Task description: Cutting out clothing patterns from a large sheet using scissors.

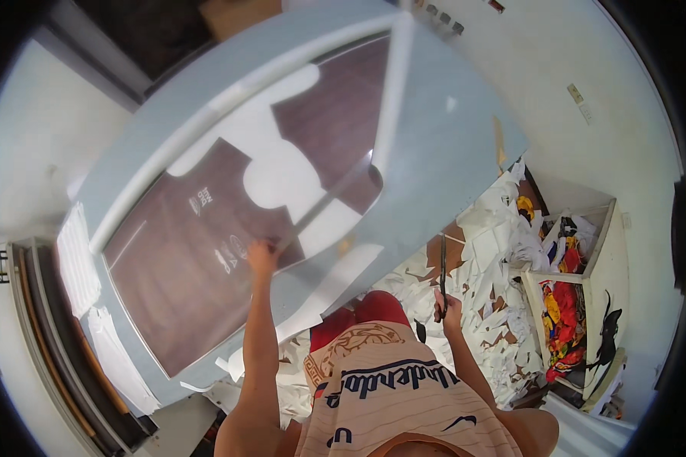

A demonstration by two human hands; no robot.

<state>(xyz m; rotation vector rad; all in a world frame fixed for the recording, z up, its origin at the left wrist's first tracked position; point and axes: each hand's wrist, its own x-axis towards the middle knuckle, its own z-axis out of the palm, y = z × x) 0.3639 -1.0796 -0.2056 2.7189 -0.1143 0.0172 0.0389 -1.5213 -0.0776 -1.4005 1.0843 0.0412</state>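
A printed sheet (183, 282) with dark brown shirt-shaped panels and white areas lies on a large grey-blue table (442, 129). My left hand (263, 257) is on its near edge, fingers bent and closed at the brown panel's corner. From there a narrow grey strip (324, 208) runs up to the right between panels; whether it is a gap or a flat tool I cannot tell. My right hand (449, 314) is away from the table, closed around the handles of long dark scissors (443, 268), blades pointing away from me.
White and brown scraps (484, 305) cover the floor at my right. A whitish bin (621, 289) beyond them holds red, yellow and white cloth. Long rolls or boards (46, 327) lean at the far left. White rolled edges (391, 99) border the sheet.
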